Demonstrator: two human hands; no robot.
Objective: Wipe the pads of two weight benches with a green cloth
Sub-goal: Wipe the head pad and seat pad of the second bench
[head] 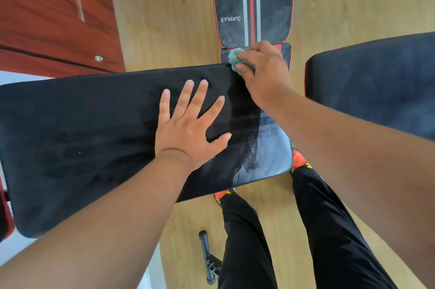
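Observation:
A long black bench pad lies across the view in front of me, dusty grey at its right end. My left hand presses flat on it with fingers spread. My right hand grips a bunched green cloth at the pad's far right corner. Beyond that, a second bench runs away from me, black with grey and red stripes and the lettering "XYWang"; its small seat pad is partly hidden by my right hand.
Another dark pad juts in from the right. A red-brown wooden door fills the upper left. The floor is light wood. My legs in black trousers stand below the pad, beside a black metal bench foot.

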